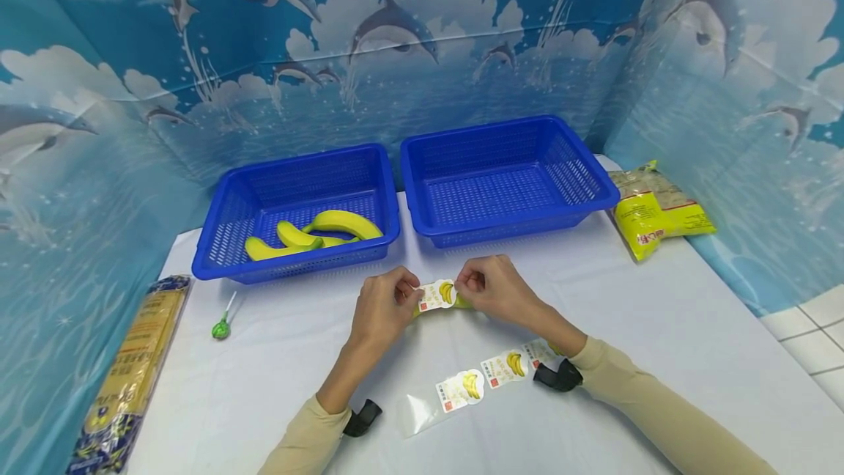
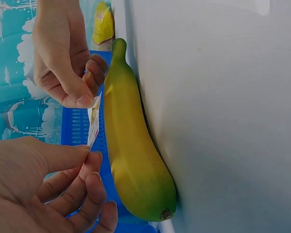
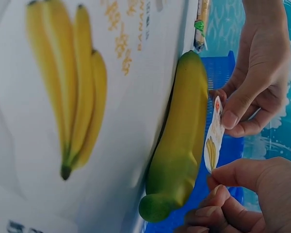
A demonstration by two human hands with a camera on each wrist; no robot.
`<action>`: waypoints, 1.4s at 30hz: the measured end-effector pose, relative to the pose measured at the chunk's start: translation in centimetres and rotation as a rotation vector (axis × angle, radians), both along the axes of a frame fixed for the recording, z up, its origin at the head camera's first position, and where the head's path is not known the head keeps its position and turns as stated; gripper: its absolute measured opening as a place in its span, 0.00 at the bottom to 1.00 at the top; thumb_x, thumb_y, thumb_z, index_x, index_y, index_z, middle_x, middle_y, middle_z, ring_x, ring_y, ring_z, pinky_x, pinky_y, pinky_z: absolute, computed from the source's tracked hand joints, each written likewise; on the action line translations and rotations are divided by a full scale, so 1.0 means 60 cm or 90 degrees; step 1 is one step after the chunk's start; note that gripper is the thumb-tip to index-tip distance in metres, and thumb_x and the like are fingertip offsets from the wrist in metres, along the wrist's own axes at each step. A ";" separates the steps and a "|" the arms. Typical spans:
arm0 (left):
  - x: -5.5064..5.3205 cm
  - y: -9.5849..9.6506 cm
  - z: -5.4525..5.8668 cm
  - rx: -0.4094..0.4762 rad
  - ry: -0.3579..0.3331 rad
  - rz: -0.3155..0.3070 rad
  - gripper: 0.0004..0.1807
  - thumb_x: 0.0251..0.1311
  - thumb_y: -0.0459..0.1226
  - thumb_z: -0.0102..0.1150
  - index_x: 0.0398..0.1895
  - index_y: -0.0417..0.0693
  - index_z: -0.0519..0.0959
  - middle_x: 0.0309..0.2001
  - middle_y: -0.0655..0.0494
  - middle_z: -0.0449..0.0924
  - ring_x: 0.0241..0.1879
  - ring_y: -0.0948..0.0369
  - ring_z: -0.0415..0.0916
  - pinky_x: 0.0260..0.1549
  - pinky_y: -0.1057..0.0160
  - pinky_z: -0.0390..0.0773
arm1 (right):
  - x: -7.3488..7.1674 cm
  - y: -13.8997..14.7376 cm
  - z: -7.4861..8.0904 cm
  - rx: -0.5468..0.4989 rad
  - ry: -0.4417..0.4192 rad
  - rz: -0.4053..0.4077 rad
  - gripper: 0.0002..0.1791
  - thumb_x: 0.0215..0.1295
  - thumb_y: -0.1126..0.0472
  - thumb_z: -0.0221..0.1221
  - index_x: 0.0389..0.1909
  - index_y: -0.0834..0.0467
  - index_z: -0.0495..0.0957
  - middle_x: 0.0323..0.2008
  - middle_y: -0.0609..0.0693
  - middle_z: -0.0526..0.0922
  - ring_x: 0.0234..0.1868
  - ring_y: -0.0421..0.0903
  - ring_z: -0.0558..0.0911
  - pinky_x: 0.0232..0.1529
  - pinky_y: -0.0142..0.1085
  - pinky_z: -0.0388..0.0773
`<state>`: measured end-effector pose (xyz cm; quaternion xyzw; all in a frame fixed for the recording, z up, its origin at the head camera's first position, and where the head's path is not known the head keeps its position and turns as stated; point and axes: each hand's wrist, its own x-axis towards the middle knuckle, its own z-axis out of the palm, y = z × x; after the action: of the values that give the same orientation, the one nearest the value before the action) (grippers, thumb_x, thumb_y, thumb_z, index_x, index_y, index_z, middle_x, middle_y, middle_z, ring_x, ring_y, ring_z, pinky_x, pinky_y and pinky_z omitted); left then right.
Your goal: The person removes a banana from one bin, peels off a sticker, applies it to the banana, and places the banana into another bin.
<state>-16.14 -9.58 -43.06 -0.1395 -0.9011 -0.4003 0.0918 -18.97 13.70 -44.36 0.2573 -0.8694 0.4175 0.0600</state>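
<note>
A white sticker (image 1: 437,295) printed with bananas is stretched between both hands, just above a banana (image 2: 136,155) lying on the table. My left hand (image 1: 384,306) pinches one end of it between thumb and forefinger. At the other end, my right hand (image 1: 499,288) pinches the edge the same way. In both wrist views the sticker stands a little apart from the yellow-green peel. Closer to me lies a clear backing strip (image 1: 420,416) that bears more banana stickers (image 1: 460,390); its far right end is partly covered by the right forearm.
The left blue basket (image 1: 297,267) holds several bananas (image 1: 346,222). Beside it stands another blue basket (image 1: 514,222). A yellow snack bag (image 1: 659,215) lies at right. At left are a green lollipop (image 1: 221,328) and a long golden packet (image 1: 132,372). Dolphin-print curtains surround the table.
</note>
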 end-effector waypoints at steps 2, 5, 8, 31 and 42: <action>0.000 0.001 -0.002 -0.005 0.001 0.001 0.04 0.61 0.28 0.75 0.35 0.42 0.87 0.26 0.56 0.85 0.27 0.62 0.78 0.29 0.65 0.80 | 0.000 -0.001 -0.002 0.004 0.001 -0.002 0.08 0.58 0.72 0.68 0.24 0.58 0.86 0.18 0.39 0.76 0.21 0.34 0.72 0.23 0.28 0.71; 0.000 0.001 -0.005 -0.013 0.002 0.004 0.04 0.61 0.29 0.75 0.35 0.42 0.87 0.26 0.56 0.85 0.27 0.63 0.78 0.29 0.66 0.79 | -0.001 -0.001 -0.005 0.011 0.002 -0.006 0.08 0.59 0.72 0.68 0.24 0.58 0.85 0.18 0.39 0.75 0.21 0.34 0.72 0.23 0.27 0.71; -0.001 0.002 -0.007 -0.018 0.005 0.008 0.04 0.62 0.28 0.75 0.35 0.41 0.87 0.26 0.56 0.84 0.27 0.63 0.77 0.28 0.66 0.79 | -0.002 -0.002 -0.006 0.015 0.001 -0.010 0.08 0.59 0.72 0.68 0.24 0.57 0.85 0.17 0.39 0.75 0.20 0.34 0.71 0.23 0.27 0.70; -0.001 0.008 -0.021 -0.048 0.037 0.018 0.07 0.59 0.28 0.76 0.37 0.41 0.86 0.23 0.59 0.78 0.24 0.64 0.72 0.25 0.65 0.75 | -0.003 -0.002 -0.014 0.008 0.018 -0.009 0.10 0.61 0.72 0.69 0.23 0.58 0.84 0.16 0.40 0.74 0.19 0.32 0.70 0.22 0.27 0.69; 0.002 0.006 -0.024 -0.072 0.046 0.008 0.07 0.58 0.29 0.78 0.36 0.43 0.87 0.24 0.59 0.76 0.24 0.64 0.70 0.24 0.65 0.73 | -0.003 -0.001 -0.011 -0.007 0.023 0.017 0.06 0.60 0.73 0.72 0.34 0.61 0.86 0.19 0.40 0.74 0.21 0.33 0.71 0.23 0.29 0.72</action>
<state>-16.04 -9.22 -44.49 -0.1534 -0.9192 -0.3428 0.1186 -19.12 13.66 -45.04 0.2758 -0.8626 0.4181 0.0714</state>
